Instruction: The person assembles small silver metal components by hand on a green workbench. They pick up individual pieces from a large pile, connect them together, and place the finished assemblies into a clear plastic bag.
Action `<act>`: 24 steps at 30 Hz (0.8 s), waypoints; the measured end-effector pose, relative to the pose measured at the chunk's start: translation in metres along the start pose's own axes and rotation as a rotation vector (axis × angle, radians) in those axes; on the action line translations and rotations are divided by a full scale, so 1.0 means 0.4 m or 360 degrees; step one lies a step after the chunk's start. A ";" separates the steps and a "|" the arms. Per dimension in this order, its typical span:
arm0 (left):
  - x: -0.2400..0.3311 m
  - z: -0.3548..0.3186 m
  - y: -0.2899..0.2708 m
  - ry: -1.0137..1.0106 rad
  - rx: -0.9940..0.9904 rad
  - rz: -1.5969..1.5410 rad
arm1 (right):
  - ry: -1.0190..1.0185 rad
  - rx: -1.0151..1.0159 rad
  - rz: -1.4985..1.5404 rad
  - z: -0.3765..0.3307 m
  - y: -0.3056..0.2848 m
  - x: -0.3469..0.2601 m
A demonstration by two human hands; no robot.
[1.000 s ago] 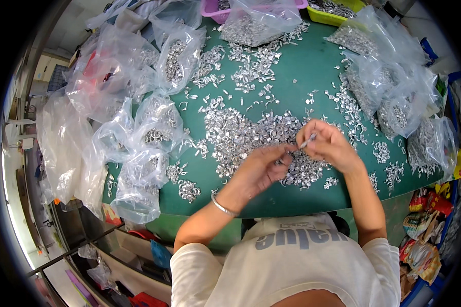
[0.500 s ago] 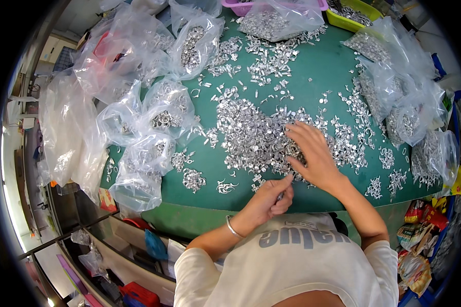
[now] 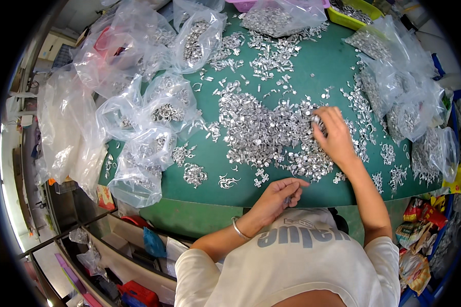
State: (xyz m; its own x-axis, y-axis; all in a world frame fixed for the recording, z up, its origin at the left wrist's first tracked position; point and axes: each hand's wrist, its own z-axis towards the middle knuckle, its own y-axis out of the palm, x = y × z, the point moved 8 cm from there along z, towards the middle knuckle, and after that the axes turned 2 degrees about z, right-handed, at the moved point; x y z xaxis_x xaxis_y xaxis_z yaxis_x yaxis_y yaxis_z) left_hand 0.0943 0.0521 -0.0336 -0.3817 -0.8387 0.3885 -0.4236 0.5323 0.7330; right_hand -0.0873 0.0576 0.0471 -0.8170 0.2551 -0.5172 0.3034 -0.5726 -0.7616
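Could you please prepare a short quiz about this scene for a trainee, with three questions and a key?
1. True or false: the right hand is at the metal pile.
2. What colour is the tub to the right of the pink tub? A) blue B) red C) yellow
3. What is worn on the wrist of the left hand?

Key:
1. True.
2. C.
3. A silver bangle.
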 end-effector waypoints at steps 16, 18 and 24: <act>0.302 0.000 0.066 0.1492 0.0870 0.2682 | 0.0217 -0.0089 0.0010 -0.045 -0.033 -0.038; 0.294 0.043 0.082 0.1403 0.0778 0.2978 | 0.0235 -0.0182 -0.0098 -0.047 -0.003 -0.048; 0.298 0.084 0.075 0.1328 0.0818 0.3238 | 0.0245 -0.0191 -0.0322 -0.055 0.033 -0.061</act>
State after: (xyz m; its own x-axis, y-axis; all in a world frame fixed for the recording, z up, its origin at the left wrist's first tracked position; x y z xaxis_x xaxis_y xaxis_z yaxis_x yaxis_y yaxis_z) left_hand 0.0086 -0.0282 0.0160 -0.1841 0.9108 0.3696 -0.2040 0.3325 -0.9208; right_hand -0.0524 0.0609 0.0412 -0.7854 0.4754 -0.3964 0.2052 -0.4041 -0.8914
